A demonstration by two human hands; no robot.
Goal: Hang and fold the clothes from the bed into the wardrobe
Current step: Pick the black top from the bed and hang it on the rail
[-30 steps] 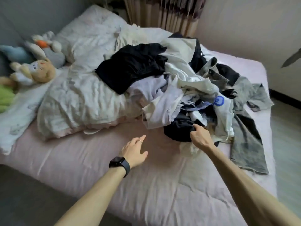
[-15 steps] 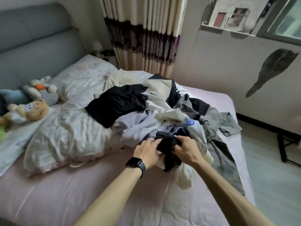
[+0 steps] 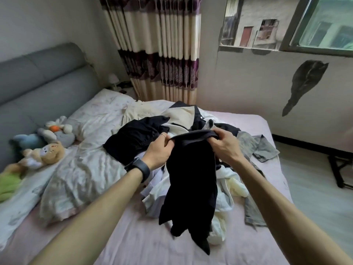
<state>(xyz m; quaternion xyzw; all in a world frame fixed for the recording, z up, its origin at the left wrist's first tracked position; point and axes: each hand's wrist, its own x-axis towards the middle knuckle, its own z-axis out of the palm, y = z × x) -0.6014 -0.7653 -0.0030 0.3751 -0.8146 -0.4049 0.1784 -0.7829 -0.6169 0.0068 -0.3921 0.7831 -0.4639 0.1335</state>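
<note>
The dark garment [image 3: 191, 178] has come up out of the pile [image 3: 137, 136]. A second ago only the right hand [image 3: 227, 148] pinched it, low on the bed [image 3: 133, 243]. Now the left hand [image 3: 156, 152] grips too. Both hands are clamped on its top edge, and it hangs free above the clothes. It seems ready for folding or a hanger.

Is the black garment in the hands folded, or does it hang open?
Unfolded: the black garment hangs loose from its top edge, which the left hand and right hand grip.
</note>
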